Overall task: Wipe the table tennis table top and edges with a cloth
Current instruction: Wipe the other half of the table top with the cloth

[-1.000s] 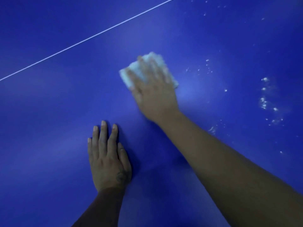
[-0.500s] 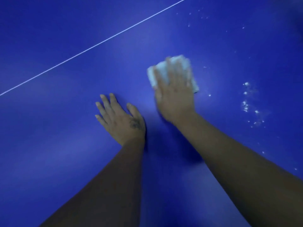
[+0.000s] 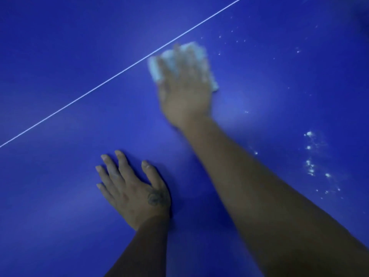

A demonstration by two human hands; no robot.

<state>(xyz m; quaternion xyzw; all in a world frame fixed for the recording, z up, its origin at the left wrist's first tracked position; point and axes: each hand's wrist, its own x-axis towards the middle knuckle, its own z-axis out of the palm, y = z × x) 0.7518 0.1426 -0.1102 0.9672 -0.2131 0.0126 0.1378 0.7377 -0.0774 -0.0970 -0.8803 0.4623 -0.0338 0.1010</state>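
White cloth (image 3: 155,70) under R hand (image 3: 185,94), prob flat.

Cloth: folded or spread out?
Folded: the cloth is a thick-edged pad, barely wider than the right hand pressing it.

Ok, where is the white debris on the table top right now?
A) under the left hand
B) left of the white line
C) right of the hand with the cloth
C: the white specks lie on the blue table top to the right of the right hand, which presses the cloth flat.
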